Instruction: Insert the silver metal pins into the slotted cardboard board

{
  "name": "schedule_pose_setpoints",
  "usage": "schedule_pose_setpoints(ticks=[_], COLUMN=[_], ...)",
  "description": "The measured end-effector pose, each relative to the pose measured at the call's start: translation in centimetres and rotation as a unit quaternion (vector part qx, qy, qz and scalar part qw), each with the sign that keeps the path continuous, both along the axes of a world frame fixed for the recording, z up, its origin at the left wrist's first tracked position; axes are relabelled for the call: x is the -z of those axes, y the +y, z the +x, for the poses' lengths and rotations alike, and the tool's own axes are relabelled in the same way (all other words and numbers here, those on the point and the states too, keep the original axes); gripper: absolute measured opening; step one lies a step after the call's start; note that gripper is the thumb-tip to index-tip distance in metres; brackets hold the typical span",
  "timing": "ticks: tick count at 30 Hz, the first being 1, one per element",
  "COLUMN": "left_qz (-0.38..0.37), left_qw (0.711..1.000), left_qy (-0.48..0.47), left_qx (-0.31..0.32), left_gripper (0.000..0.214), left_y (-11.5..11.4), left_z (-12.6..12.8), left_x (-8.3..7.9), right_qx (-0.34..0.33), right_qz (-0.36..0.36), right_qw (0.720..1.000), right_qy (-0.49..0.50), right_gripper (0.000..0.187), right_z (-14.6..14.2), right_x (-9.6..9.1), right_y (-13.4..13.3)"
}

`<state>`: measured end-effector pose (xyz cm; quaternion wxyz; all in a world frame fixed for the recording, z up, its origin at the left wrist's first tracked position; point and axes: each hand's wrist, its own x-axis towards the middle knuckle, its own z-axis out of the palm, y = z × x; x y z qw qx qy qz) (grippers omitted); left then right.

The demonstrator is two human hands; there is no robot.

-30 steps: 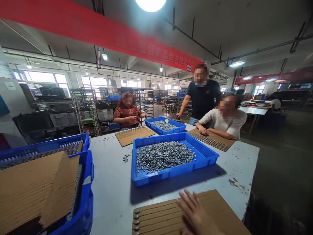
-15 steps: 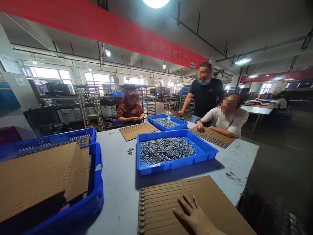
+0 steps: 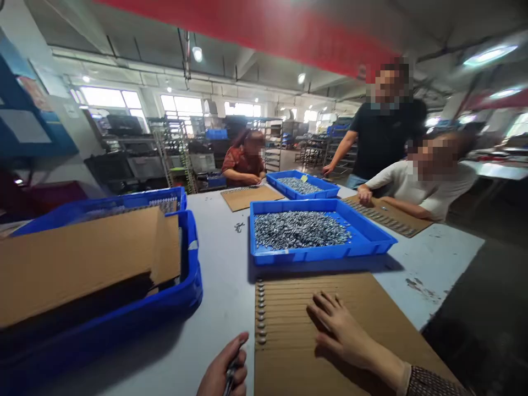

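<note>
A ridged cardboard sheet (image 3: 313, 330) lies on the table before me. Small oval metal pieces (image 3: 261, 311) line its left edge, one in each groove. My right hand (image 3: 342, 330) rests palm down on the sheet, fingers stretched out and holding nothing. Left of the sheet, low in view, my left hand (image 3: 226, 366) is closed, with shiny dark metal showing between thumb and fingers; it looks like small metal pieces, partly hidden. Just beyond the sheet stands a shallow blue tray (image 3: 322, 256) with a heap of loose metal pieces (image 3: 299, 230).
At left, a blue crate (image 3: 192, 286) holds stacked cardboard sheets (image 3: 82, 264). Another blue tray (image 3: 325, 193) stands farther back. Two people (image 3: 243, 159) (image 3: 433, 176) sit at the table with cardboard sheets; another person (image 3: 388, 132) stands behind. Some loose pieces (image 3: 239, 226) lie on the table (image 3: 223, 275).
My left hand has come into view at the bottom, closed. The camera has turned, so the scene sits farther right and higher. My right hand stays flat on the cardboard.
</note>
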<state>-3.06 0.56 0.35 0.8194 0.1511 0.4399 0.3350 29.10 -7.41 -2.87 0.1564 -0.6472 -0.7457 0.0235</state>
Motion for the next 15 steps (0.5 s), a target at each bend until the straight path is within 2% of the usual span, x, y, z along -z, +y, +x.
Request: schedule_pose_setpoints(ticks=[4, 7, 9, 12, 15], left_qz=[0.01, 0.033, 0.048, 0.056, 0.055], left_qw=[0.997, 0.994, 0.992, 0.99, 0.987], left_qy=[-0.051, -0.024, -0.006, 0.019, 0.042], left_qx=[0.06, 0.101, 0.12, 0.132, 0.142], left_gripper=[0.035, 0.037, 0.04, 0.044, 0.046], left_y=[-1.6, -2.5, -3.1, -3.7, -4.3], left_z=[1.8, 2.6, 2.6, 2.1, 1.5], left_x=[-2.1, -2.3, -2.1, -1.7, -1.3], right_qx=[-0.014, -0.103, -0.131, -0.124, -0.12], right_qz=[0.124, 0.134, 0.151, 0.169, 0.171], right_qw=[0.987, 0.969, 0.96, 0.96, 0.963], right_qy=[0.1, 0.18, 0.196, 0.187, 0.168], right_gripper=[0.033, 0.028, 0.029, 0.025, 0.024], right_z=[-4.9, -9.8, -12.4, -14.4, -15.0], right_x=[-1.1, -2.8, -3.6, -3.7, -3.3], right_y=[0.1, 0.1, 0.1, 0.0, -0.2])
